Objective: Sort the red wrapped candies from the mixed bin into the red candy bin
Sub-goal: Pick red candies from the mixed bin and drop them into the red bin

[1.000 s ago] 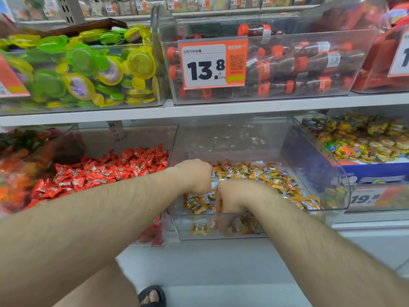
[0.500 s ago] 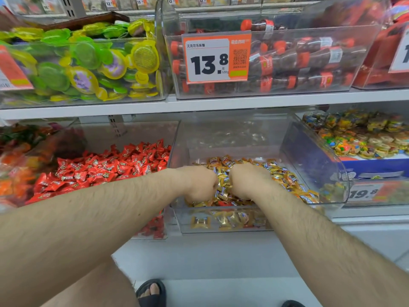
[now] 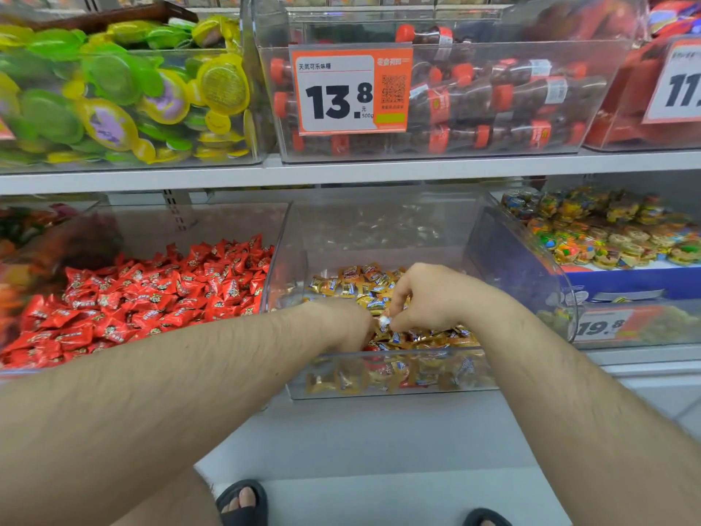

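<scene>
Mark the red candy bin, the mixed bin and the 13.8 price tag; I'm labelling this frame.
red candy bin [image 3: 182, 225]: head view, clear back wall.
mixed bin [image 3: 379, 391]: head view, clear front wall.
13.8 price tag [image 3: 337, 98]: head view, white panel with digits.

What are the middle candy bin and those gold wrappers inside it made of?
The mixed bin looks like clear, glossy hard plastic: candies show through its front wall. The gold wrappers seem to be shiny foil or metallised film, judging by their crinkled glints.

We count two bare hands, six clear plastic bins, three orange-and-white price tags and two black sandals.
</scene>
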A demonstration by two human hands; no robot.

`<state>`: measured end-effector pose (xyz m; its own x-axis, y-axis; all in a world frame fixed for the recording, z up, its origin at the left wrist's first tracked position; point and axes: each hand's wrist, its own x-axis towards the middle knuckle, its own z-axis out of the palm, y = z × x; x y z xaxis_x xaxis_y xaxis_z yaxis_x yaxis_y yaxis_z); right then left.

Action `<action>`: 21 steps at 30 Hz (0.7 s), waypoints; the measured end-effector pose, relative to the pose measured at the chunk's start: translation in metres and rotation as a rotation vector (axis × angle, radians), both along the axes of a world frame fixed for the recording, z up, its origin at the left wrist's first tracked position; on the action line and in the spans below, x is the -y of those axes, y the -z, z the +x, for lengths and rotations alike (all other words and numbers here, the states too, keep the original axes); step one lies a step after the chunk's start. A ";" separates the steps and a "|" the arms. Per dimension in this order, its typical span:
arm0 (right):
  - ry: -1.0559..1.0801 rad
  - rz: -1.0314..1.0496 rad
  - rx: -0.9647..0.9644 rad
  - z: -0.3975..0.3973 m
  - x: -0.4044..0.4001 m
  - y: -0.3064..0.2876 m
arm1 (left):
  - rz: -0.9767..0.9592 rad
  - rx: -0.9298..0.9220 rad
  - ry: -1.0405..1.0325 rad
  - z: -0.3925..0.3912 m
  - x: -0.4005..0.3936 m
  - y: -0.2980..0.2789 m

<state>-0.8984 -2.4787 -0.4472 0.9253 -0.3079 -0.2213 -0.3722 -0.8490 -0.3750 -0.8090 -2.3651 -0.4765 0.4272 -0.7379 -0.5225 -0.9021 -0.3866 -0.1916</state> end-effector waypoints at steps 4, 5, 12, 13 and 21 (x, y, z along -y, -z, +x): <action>-0.169 -0.045 -0.169 0.010 -0.013 0.011 | 0.012 0.069 -0.044 0.008 -0.013 -0.005; -0.182 -0.077 -0.188 0.015 -0.016 0.015 | -0.023 0.083 -0.061 0.010 -0.016 -0.009; -0.066 -0.328 -0.262 0.043 -0.036 0.033 | -0.266 0.024 -0.147 0.008 -0.030 -0.036; -0.052 -0.345 -0.273 0.046 -0.038 0.034 | -0.256 0.014 -0.145 0.006 -0.030 -0.038; -0.021 -0.151 -0.209 0.047 -0.028 0.028 | -0.207 0.051 -0.072 0.009 -0.033 -0.032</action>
<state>-0.8511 -2.4506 -0.4747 0.8712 -0.3327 -0.3611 -0.4095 -0.8981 -0.1605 -0.7996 -2.3326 -0.4448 0.5043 -0.7940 -0.3394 -0.8621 -0.4853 -0.1456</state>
